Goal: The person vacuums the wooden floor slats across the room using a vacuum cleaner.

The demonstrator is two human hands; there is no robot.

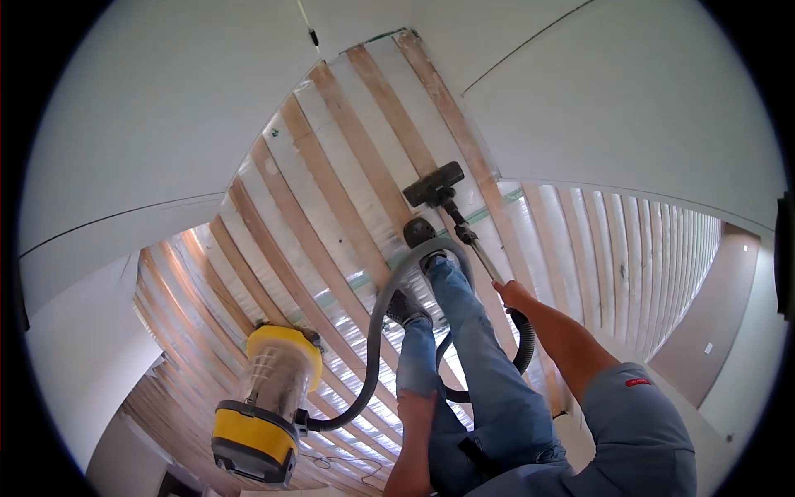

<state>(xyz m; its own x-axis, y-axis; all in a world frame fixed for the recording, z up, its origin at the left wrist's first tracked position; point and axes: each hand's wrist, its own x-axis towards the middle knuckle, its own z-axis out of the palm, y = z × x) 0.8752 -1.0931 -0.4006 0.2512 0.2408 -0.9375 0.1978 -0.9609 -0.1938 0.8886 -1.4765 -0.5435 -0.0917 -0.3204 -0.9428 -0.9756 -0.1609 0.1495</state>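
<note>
My right hand (515, 296) is wrapped round the upper end of a vacuum cleaner wand (484, 258). The wand slants down to a black floor head (434, 184), which rests across the wooden battens ahead of my feet. A grey ribbed hose (377, 331) loops past my legs to a yellow and silver canister vacuum (273, 377) standing to my left. My left hand (416, 406) is low against my left jeans leg, apart from the hose; its fingers are hard to make out.
Parallel wooden battens (331, 182) run over shiny foil sheeting (330, 128). White walls (621, 108) meet the floor ahead, with a corner jutting out at the right. A thin cable (352, 460) lies behind the vacuum. Another cord (312, 35) hangs at the far wall.
</note>
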